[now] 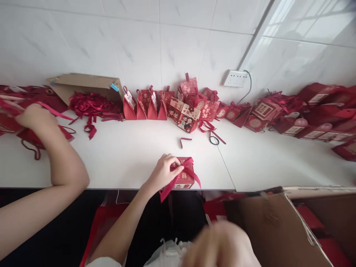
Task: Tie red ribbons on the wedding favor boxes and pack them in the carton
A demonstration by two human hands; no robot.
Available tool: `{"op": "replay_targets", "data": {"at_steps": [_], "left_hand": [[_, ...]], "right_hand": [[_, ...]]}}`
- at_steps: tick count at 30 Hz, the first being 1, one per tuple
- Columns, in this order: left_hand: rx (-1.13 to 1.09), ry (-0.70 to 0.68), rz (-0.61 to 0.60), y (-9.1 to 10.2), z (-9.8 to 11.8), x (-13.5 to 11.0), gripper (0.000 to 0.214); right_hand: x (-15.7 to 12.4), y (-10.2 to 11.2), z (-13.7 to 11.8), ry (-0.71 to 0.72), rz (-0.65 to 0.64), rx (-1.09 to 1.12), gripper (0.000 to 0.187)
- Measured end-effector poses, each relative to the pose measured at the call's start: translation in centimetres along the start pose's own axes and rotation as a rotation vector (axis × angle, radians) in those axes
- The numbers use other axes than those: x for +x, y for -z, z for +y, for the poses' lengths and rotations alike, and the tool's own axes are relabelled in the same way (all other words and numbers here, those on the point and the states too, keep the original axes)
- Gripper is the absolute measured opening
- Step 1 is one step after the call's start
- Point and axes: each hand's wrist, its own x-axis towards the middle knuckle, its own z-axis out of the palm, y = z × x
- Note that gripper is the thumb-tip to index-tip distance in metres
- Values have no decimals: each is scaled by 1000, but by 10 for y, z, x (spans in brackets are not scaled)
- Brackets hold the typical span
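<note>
A small red gift box (185, 179) stands near the front edge of the white table (130, 155). A red ribbon (191, 162) is tied over its top, with one tail hanging past the edge. My right hand (164, 172) pinches that ribbon at the box's left side. My left hand (33, 116) reaches far left, its fingers curled into a pile of flat red boxes and ribbons (16, 111). What it grips there is hidden.
Along the wall stand a brown carton (83, 84), a heap of red ribbons (93, 107), a row of finished red boxes (172, 105) and more red bags (319, 107). A loose ribbon piece (185, 141) lies mid-table. An open carton (275, 226) sits below right.
</note>
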Motion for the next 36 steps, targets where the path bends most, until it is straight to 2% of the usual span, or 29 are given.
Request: {"op": "replay_targets", "data": {"at_steps": [2,3,4,5,6,8,9,13,16,21,23,28,36], "left_hand": [[-53,-1,12,1,-2,-2,11],[-75,-3,35,2,-3,-4,9],[-82,-9,80,2,-5,-6,7],[-71,-13,147,3,-6,-8,7],[-44,-10,226,3,-8,-11,10],[25,10,325,5,-12,-15,14],[45,19,313,7,-14,-16,13],[-27,6,101,15,-18,-22,9],[-90,32,77,19,-17,-24,11],[-155,330,62,16,-8,-26,33],[-206,401,56,11,-6,-27,40],[-333,480,153,-3,-5,-27,39],[-383,494,278,-17,-5,-27,36]], "right_hand": [[7,29,11,-66,294,-94,35],[12,42,18,-161,525,-237,29],[18,54,26,-263,679,-390,26],[23,63,33,-355,721,-490,28],[27,69,41,-441,739,-574,33],[34,72,52,-531,683,-636,34],[36,70,55,-540,673,-647,35],[36,60,57,-512,700,-632,38],[31,57,56,-535,719,-532,38],[28,53,60,-534,794,-368,41],[29,51,61,-534,828,-300,42],[29,48,67,-555,921,-56,43],[32,40,83,-473,1064,173,41]]}}
